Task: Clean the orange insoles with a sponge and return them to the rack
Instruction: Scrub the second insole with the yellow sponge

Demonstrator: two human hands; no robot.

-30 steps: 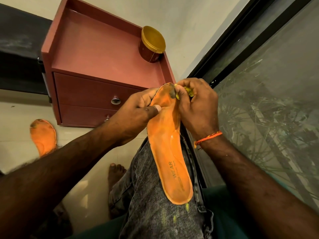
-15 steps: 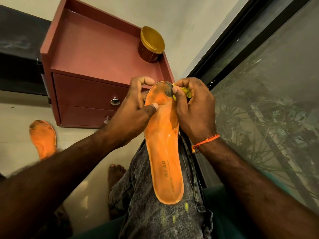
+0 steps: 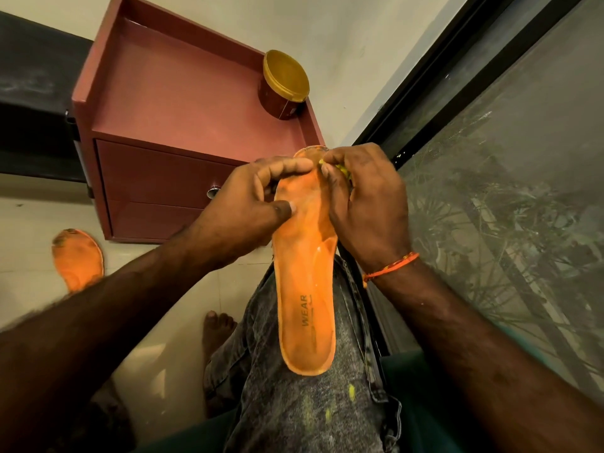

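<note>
An orange insole point(image 3: 305, 289) printed "WEAR" lies lengthwise on my right knee, heel toward me. My left hand point(image 3: 251, 204) grips its toe end, thumb on the top face and fingers curled over the tip. My right hand point(image 3: 366, 204) pinches a small yellow sponge point(image 3: 341, 168) against the insole's toe edge; most of the sponge is hidden in my fingers. A second orange insole point(image 3: 78, 259), dirty at the toe, lies on the floor at the left, partly behind my left forearm.
A reddish-brown drawer cabinet point(image 3: 183, 125) stands ahead, with a gold-lidded jar point(image 3: 284, 83) on its top at the right. A dark-framed glass pane point(image 3: 506, 191) runs along my right. My bare foot point(image 3: 217, 325) rests on the pale tiled floor.
My left fingers have curled further over the insole's toe tip. My right hand with the sponge stays at the toe edge; the dark smudge there is hidden under my fingers.
</note>
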